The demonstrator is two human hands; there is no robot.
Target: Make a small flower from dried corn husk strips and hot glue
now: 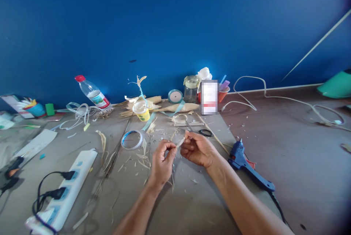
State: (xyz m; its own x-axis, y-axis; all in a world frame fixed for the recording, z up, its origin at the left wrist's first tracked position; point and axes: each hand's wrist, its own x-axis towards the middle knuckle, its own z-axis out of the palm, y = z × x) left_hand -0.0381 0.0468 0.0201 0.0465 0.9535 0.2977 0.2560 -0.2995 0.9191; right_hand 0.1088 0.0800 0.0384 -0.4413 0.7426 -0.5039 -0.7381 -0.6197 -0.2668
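Note:
Between my hands, over the middle of the table, is a small pale strip that looks like dried corn husk (180, 142). My left hand (163, 160) pinches its lower end between thumb and forefinger. At the upper end, the fingertips of my right hand (197, 149) are closed on the same strip. Just beyond my hands lie scissors (205, 132) with dark handles, partly hidden among scraps. A roll of tape (132, 140) lies to the left of my left hand. To the right of my right forearm rests a blue glue gun (246, 167).
A white power strip (74, 180) with black plugs lies at the left. Toward the wall stand a tilted plastic bottle (94, 94), a yellow cup (141, 110) with a twig, a glass jar (191, 88) and husk bundles (181, 108). A white cable (290, 99) runs along the right.

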